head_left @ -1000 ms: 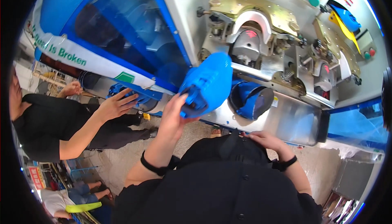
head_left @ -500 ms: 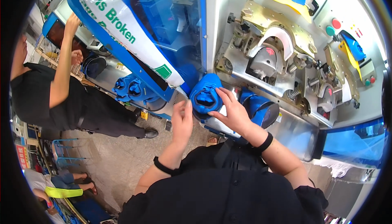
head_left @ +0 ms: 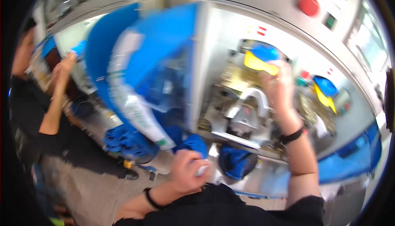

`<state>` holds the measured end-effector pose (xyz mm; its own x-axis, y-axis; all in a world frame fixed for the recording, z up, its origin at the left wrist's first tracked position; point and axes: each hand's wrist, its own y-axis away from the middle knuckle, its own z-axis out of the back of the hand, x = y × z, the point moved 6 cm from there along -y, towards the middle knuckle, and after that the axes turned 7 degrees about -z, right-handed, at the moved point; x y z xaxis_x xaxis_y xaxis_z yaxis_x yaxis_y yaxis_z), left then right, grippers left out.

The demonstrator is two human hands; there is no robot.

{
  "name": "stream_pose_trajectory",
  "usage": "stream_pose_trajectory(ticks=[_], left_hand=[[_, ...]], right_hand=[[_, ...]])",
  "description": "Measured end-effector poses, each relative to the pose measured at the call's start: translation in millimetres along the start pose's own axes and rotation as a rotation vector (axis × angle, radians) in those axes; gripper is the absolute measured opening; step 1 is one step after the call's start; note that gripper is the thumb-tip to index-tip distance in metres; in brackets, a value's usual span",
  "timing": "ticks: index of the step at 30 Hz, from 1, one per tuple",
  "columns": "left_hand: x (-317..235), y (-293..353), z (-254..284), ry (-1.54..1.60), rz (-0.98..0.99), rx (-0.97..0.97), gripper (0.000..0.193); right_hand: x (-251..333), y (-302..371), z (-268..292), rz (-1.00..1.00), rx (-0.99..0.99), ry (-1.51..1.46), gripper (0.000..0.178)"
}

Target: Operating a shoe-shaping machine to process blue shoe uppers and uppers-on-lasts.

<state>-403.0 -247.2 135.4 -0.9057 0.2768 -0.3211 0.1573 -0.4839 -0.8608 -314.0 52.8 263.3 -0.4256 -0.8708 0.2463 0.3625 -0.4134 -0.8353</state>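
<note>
My bright blue shoe upper (head_left: 195, 142) sits lower left of the white arch (head_left: 252, 92), partly behind my left hand (head_left: 188, 171).

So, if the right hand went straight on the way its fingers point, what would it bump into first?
Probably the left blue and yellow flap: the right hand points up toward it. The blurred fingers overlap its yellow edge in the picture, but I can't tell if they touch it.

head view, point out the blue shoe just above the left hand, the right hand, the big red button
Blue shoe (head_left: 195, 144): head view, on its visible upper.
Right hand (head_left: 281, 87): head view, middle of the hand.
Big red button (head_left: 308, 5): head view, middle of its face.
</note>
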Motion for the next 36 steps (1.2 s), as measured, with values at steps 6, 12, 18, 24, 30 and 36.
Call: stream_pose_trajectory(ticks=[6, 12, 18, 24, 30, 36], left_hand=[[-22.6, -45.7, -106.7, 0.702, 0.141, 0.018, 0.011], [-12.1, -26.6, -110.1, 0.73, 0.359, 0.002, 0.012], [8.4, -10.8, -106.6, 0.76, 0.487, 0.024, 0.015], [39.9, 19.5, -78.6, 0.593, 0.667, -0.022, 0.015], [45.6, 14.6, -85.1, 0.626, 0.669, -0.003, 0.015], [46.1, 18.2, -96.6, 0.629, 0.642, 0.108, 0.014]], right_hand=[[-284.0, -74.3, -18.9, -0.157, 0.19, 0.378, 0.04], [-243.1, -86.8, -73.4, -0.267, 0.248, 0.111, 0.051], [-224.0, -61.8, -54.8, -0.319, 0.183, 0.146, 0.049], [-178.8, -46.6, -7.9, -0.04, -0.033, 1.55, 0.048], [-148.0, -0.8, 36.1, -0.273, -0.581, 0.796, 0.064], [-201.5, 17.5, 34.0, -0.453, -0.57, 1.033, 0.062]])
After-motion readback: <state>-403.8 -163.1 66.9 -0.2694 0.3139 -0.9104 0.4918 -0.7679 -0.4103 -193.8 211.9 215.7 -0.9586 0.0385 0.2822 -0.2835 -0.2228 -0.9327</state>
